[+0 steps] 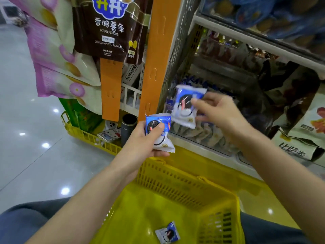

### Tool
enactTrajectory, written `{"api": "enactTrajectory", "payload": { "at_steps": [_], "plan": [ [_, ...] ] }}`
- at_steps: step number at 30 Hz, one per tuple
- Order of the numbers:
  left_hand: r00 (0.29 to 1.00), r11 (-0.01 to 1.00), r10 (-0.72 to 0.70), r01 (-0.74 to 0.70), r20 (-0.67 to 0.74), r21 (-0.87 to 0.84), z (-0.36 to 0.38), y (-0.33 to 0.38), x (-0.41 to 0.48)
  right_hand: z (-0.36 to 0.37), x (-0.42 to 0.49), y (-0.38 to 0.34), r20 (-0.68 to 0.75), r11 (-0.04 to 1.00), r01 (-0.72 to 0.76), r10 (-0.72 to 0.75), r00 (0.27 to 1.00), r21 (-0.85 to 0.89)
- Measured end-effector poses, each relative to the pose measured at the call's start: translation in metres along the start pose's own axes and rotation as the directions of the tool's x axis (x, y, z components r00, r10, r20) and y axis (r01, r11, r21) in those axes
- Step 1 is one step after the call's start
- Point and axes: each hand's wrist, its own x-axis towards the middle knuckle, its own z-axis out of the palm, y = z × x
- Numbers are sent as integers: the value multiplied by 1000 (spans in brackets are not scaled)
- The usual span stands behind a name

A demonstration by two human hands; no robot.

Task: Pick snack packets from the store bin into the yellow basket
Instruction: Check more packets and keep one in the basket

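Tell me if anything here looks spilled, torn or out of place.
Nothing stands out. The left hand grips one snack packet, the right hand pinches a second packet over the store bin, and a third packet lies flat on the floor of the yellow basket. No packet looks torn or spilled.

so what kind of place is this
Most likely a shop's snack aisle: a bag of potato sticks hangs by an orange display strip, a clear-fronted bin holds many small packets, and a yellow basket sits below.
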Motion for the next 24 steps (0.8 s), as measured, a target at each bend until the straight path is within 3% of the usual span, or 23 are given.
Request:
{"api": "enactTrajectory", "payload": {
  "at_steps": [3, 5, 9, 13, 16, 19, 24],
  "plan": [
    [999, 999, -4, 7, -54, 40, -1, -3, 7, -13, 42, 3, -269, 989, 25, -64, 961, -148],
    [999, 1000, -13, 14, -52, 12, 0, -2, 11, -14, 65, 7, -322, 974, 17, -91, 942, -225],
    [997, 994, -50, 44, -63, -98, 1, 1, 19, -3, 97, 22, -230, 894, -36, -76, 970, -447],
    [997, 994, -45, 38, -61, -104, 2, 3, 22, 9, 112, 34, -68, 837, -92, 65, 996, -539],
    [996, 994, -60, 54, -62, -99, 4, 3, 23, 14, 118, 36, -23, 795, -78, 80, 996, -602],
    [996, 995, -65, 60, -67, -78, 5, 2, 25, 15, 124, 33, 10, 791, -72, 98, 995, -608],
    [994, 996, -61, 54, -88, -71, 4, 4, 26, 12, 132, 28, -79, 893, -111, 85, 993, -436]
  ]
}}
